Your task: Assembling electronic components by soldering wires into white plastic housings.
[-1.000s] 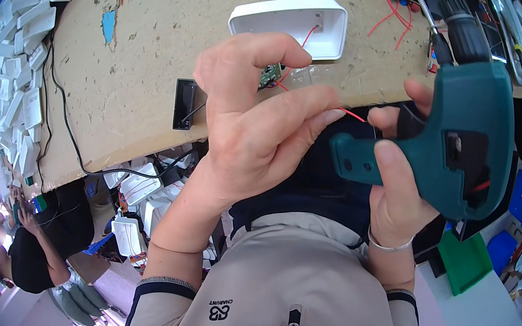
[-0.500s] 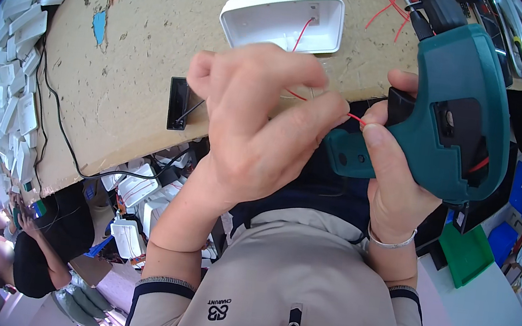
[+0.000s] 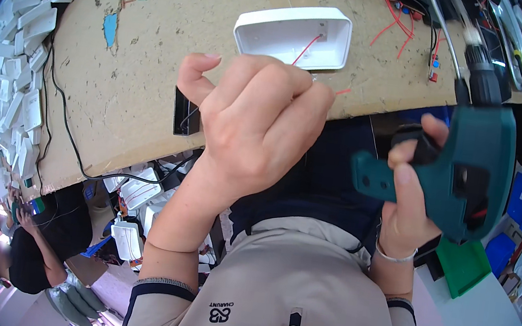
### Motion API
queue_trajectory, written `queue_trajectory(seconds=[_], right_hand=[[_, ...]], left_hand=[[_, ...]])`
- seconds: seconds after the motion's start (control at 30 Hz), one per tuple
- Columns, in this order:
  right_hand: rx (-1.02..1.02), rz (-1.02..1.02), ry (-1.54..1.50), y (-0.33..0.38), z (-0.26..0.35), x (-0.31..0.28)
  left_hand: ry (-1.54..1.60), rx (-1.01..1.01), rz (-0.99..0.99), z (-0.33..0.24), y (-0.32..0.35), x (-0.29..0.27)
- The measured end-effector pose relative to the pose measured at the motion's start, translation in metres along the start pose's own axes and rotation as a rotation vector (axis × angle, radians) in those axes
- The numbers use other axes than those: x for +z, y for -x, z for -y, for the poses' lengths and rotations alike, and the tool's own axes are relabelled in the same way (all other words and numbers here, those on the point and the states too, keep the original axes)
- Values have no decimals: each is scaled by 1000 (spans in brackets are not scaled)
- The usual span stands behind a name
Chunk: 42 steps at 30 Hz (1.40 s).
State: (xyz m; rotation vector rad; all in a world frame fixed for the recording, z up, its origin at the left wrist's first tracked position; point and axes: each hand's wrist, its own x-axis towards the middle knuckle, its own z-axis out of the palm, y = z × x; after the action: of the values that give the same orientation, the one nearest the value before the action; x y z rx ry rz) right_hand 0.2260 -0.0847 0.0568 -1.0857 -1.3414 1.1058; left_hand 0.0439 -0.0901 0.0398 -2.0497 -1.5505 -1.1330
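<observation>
Head view, looking down: my left hand (image 3: 259,130) is curled into a loose fist up in front of me, fingers folded in, thumb out to the left. Can't tell if anything's pinched inside; a short bit of thin red wire (image 3: 343,91) shows just past the knuckles, but whether I'm gripping it isn't clear. My right hand (image 3: 407,202) is closed around the grip of a teal plastic cordless screwdriver (image 3: 463,176), thumb on the black part near the top, bit end w/ black chuck pointing up and away over the tabletop's edge.

Behind the left hand, on the worn brown chipboard tabletop (image 3: 157,50), sits a white rectangular plastic housing (image 3: 291,35), open side up, w/ a red wire lying inside it. It's just beyond my knuckles, not touching them. Loose red wires (image 3: 392,15) lie farther back right. A black cable (image 3: 62,117) runs along the tabletop's left edge, next to a pile of white plastic covers (image 3: 17,65). Another person (image 3: 34,232) in dark clothes is at lower left.
</observation>
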Motion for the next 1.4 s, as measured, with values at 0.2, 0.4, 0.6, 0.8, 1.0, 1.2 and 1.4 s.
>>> queue_trajectory(seconds=[0.2, 0.4, 0.6, 0.8, 1.0, 1.2, 1.4], right_hand=[[81, 177, -159, 28, 10, -36], [206, 324, -49, 50, 13, -51], [286, 299, 69, 49, 10, -44], [279, 318, 135, 48, -1, -42], [214, 356, 177, 44, -5, -38], [196, 342, 179, 41, -7, -33], [140, 374, 196, 36, -7, -29]], left_hand=[[-148, -121, -13, 5, -12, 0], [-193, -194, -9, 9, -14, 13], [-196, -213, -59, 11, -14, 26], [-216, -211, -86, 13, -15, 30], [-236, -233, -43, 12, -17, 31], [-231, -246, -35, 11, -17, 31], [-205, -245, -48, 12, -17, 30]])
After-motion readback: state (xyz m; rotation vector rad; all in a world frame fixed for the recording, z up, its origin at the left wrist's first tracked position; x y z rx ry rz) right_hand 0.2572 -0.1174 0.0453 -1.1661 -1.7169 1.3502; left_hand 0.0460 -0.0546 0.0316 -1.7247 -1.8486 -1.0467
